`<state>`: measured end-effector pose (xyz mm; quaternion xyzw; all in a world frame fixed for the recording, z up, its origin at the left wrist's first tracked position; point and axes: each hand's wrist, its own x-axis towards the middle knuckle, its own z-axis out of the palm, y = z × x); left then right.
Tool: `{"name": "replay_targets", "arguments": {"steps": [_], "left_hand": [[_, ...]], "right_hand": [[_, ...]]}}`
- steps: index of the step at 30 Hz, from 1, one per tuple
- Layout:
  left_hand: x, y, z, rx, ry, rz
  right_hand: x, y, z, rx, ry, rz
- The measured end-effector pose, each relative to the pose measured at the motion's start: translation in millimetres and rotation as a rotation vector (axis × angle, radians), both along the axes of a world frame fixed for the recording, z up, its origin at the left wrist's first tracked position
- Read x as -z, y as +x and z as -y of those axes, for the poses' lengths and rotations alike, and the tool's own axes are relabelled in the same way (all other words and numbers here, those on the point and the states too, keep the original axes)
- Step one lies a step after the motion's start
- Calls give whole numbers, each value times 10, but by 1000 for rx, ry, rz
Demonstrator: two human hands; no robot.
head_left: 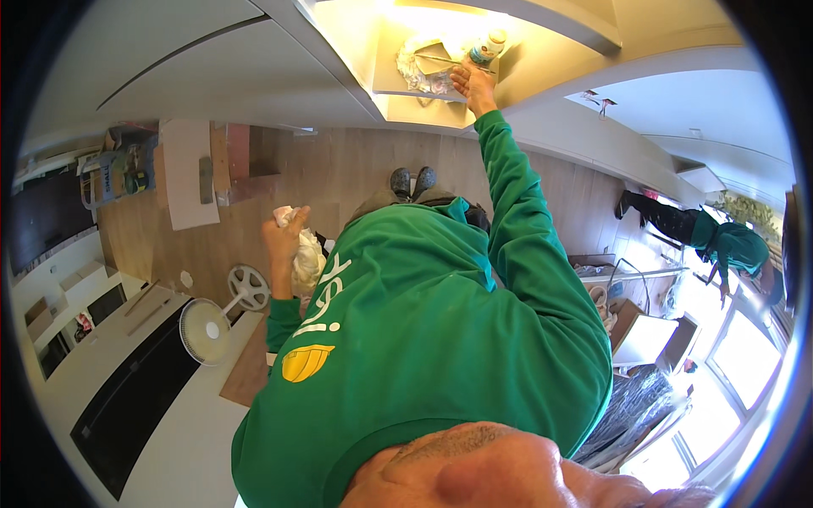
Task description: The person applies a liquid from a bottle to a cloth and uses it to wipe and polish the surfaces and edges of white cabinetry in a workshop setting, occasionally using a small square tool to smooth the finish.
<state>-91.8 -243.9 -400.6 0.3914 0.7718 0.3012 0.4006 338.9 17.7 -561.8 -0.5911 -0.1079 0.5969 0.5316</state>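
My right hand (476, 85) reaches up into a brightly lit recess. A thin stick (436, 58) crosses between its thumb and curled fingers; whether it ends in a brush I cannot tell. Just beyond the thumb stands a white bottle (488, 47) with a blue-green label. Beside the fingers lies crumpled whitish plastic or cloth (412, 71) with a flat pale piece (434, 57) on it. Low at my left side, my left hand (284, 240) is closed around a crumpled whitish cloth (286, 217). More bunched pale material (308, 264) hangs beside that wrist.
Grey panels (229, 76) border the recess. On the left are a white fan (205, 332), a board (188, 173) and tools (135, 169) on the wooden floor (330, 161). At the right, another person in green (737, 245) bends near the windows, by boxes (644, 340) and black plastic wrapping (631, 415).
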Motion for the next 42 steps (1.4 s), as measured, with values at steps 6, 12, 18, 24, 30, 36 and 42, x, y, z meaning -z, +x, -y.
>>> {"name": "replay_targets", "arguments": {"steps": [6,12,18,24,30,36,42], "left_hand": [[60,75,-217,104,74,39],[322,193,-554,258,120,100],[608,668,-1057,272,128,261],[1573,2194,-1160,112,-254,1021],[3080,2544,-1577,832,-84,231],[5245,3422,-2654,819,460,-440],[6056,3748,-3351,933,483,-713]], "right_hand": [[-9,114,188,-3,-3,11],[-315,237,476,34,3,32],[-591,-261,1389,-328,136,232],[205,-786,2081,-474,412,402],[1064,181,2954,-110,-27,-261],[2379,455,4326,172,-45,-156],[2628,147,5429,454,-202,-336]]}}
